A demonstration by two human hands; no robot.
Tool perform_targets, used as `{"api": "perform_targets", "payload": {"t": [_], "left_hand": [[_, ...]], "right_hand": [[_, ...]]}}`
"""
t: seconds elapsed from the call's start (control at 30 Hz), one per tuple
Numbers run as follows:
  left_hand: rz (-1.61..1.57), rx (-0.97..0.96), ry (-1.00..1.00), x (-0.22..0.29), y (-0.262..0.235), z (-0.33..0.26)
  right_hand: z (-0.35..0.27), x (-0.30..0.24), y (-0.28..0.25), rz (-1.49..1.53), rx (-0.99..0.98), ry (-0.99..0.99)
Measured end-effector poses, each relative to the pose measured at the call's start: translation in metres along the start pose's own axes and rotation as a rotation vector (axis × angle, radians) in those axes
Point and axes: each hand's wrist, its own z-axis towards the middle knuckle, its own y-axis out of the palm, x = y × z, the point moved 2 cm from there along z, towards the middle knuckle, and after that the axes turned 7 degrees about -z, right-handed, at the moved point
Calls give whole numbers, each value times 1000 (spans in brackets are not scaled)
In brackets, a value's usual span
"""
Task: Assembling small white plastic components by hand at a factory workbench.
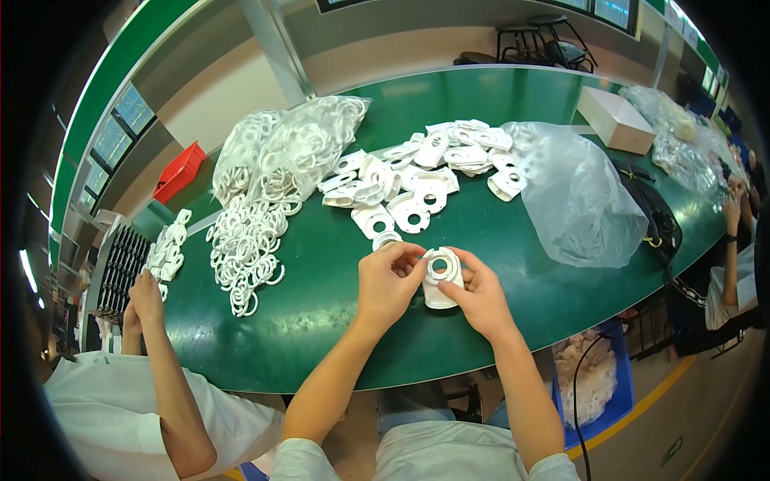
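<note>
A white plastic part (442, 300) with a round collar and a central hole is held just above the green table (321, 337), in front of me. My right hand (480, 295) grips it from the right, its thumb lying across the front below the hole. At the collar's left edge, my left hand (390, 276) has thumb and forefinger pinched together. Whether anything small sits between those fingertips is hidden. Just beyond my left hand, another white piece with a round opening (387, 238) lies partly covered by my fingers.
Similar white parts (417, 180) lie heaped beyond my hands. White rings (249, 240) spill from a clear bag (301, 140) at left. To the right are an empty-looking plastic bag (581, 200), a white box (616, 120) and a black bag (654, 208). A co-worker's hand (147, 298) is at left.
</note>
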Motion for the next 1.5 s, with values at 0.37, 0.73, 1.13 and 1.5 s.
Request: {"api": "perform_targets", "payload": {"t": [0.37, 0.73, 1.13, 1.5], "left_hand": [[-40, 46, 70, 6, -4, 3], [-100, -133, -17, 4, -6, 4], [-17, -150, 172, 11, -1, 2], [-209, -192, -188, 0, -5, 3]], "right_hand": [[-1, -2, -2, -21, 49, -1], [0, -3, -3, 8, 5, 21], [0, -1, -4, -30, 76, -5], [-2, 5, 0, -46, 33, -3]]}}
